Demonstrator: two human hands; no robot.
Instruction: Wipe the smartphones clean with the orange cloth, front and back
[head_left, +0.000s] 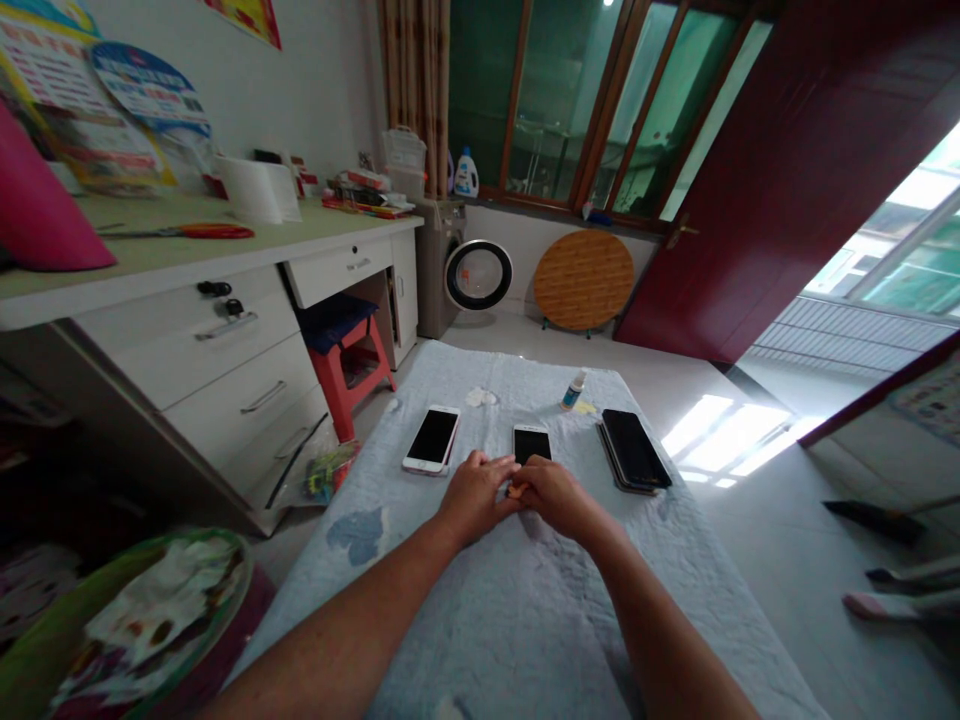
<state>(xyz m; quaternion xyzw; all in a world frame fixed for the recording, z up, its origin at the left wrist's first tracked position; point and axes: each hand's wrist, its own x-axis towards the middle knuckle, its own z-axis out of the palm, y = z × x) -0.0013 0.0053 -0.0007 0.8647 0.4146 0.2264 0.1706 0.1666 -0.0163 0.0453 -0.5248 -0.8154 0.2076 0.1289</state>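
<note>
A white-framed smartphone (532, 442) lies face up on the light blue cloth (495, 620), its lower half covered by my hands. My left hand (478, 495) grips its lower left side, with the fingers across the edge and the thumb below. Curled over the lower right part is my right hand (553, 493), fingers closed. A small orange thing (516, 491) shows at its fingertips; its kind is too small to make out. To the left lies another white smartphone (433, 438). Stacked dark phones (634, 450) lie on the right.
A small spray bottle (574, 390) stands at the back of the covered table, by a yellow patch. On the left are a desk (187, 330), a red stool (349, 365) and a bin (225, 590). Behind stand a washing machine (442, 260) and a round wooden board (583, 280).
</note>
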